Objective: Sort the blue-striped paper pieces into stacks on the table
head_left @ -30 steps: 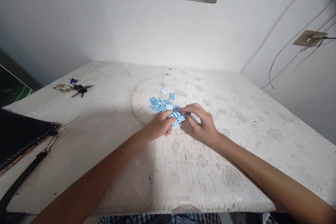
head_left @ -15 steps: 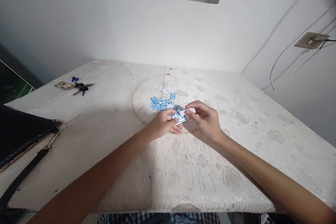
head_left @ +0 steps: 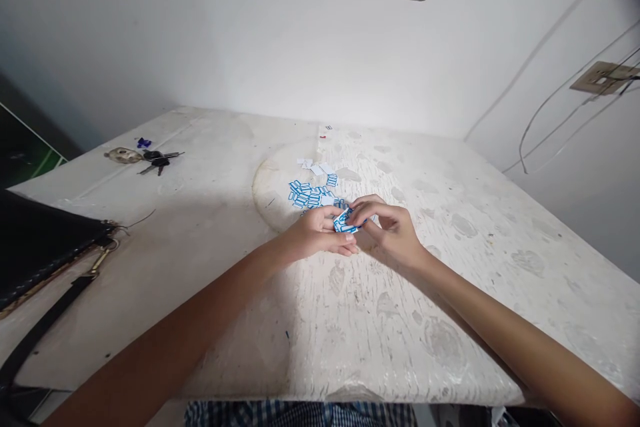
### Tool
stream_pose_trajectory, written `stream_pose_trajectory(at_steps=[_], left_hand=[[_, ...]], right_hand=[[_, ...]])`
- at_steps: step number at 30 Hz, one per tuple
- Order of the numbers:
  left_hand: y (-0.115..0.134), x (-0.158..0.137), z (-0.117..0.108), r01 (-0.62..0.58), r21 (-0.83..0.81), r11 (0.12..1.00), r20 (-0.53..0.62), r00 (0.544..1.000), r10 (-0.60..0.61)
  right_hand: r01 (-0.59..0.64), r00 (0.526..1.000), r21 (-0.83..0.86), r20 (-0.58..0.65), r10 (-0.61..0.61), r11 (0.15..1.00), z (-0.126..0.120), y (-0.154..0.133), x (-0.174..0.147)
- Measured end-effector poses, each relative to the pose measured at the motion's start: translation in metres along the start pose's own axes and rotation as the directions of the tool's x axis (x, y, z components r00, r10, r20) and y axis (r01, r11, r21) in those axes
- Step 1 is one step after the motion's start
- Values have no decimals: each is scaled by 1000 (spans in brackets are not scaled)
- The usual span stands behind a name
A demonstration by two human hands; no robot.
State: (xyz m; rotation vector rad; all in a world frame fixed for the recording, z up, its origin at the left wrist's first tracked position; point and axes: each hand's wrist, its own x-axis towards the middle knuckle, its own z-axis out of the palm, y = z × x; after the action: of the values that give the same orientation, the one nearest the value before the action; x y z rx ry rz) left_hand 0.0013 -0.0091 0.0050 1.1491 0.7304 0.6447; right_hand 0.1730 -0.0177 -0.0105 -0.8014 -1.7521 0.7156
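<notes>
"Blue-lined card [head_left: 344,223], right in the middle of the head view, our only view, and it's up between the two hands, near the front of the pile [head_left: 306,196]!"

"Talk me through the grip."

"Left hand [head_left: 315,230] pinches the card's left end, thumb along the near side, fingers behind. Right hand [head_left: 393,230] comes in from the other side, fingers curled over the card, fingertips at its surface. Whether that one is pinching a separate bit, I cannot tell; the fingers cover it."

"Why hold it like that?"

"My reading: the left acts as a clamp, steadying the card so the right fingertips can get at it. Up front and central, both reach it easily."

"And the loose stuff on the desk [head_left: 465,293]?"

"Small blue-outlined pieces heaped together just beyond the hands, probably kept there for short reach. Plain white pieces [head_left: 317,169] lie behind them, farther from the fingers."

"Any containers?"

"Just one candidate: a black bag [head_left: 45,247] at the left edge, strap [head_left: 60,310] trailing down. No opening shows, so its contents are anyone's guess. Keys [head_left: 157,160] lie loose behind it, well apart from the pile."
</notes>
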Motion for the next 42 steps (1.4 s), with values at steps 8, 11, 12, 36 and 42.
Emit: stream_pose_trajectory(at_steps=[8, 11, 12, 36, 42], left_hand=[[1, 10, -11, -37, 115, 993, -390, 917, 79], [5, 12, -18, -54, 150, 987, -503, 855, 124], [6, 13, -19, -53, 153, 987, -512, 850, 125], [-12, 18, -11, 59, 103, 993, -299, 954, -26], [-4, 11, 0, 67, 52, 996, -191, 980, -56]], right_hand=[[-62, 997, -295, 18, 70, 954, -7, 15, 5], [1, 987, -482, 143, 78, 876, -9, 29, 4], [19, 982, -514, 170, 80, 858, -9, 32, 3], [274, 942, -493, -35, -334, 825, -2, 5, -4], [443, 897, -519, 245, -369, 731, 3, 9, -8]])
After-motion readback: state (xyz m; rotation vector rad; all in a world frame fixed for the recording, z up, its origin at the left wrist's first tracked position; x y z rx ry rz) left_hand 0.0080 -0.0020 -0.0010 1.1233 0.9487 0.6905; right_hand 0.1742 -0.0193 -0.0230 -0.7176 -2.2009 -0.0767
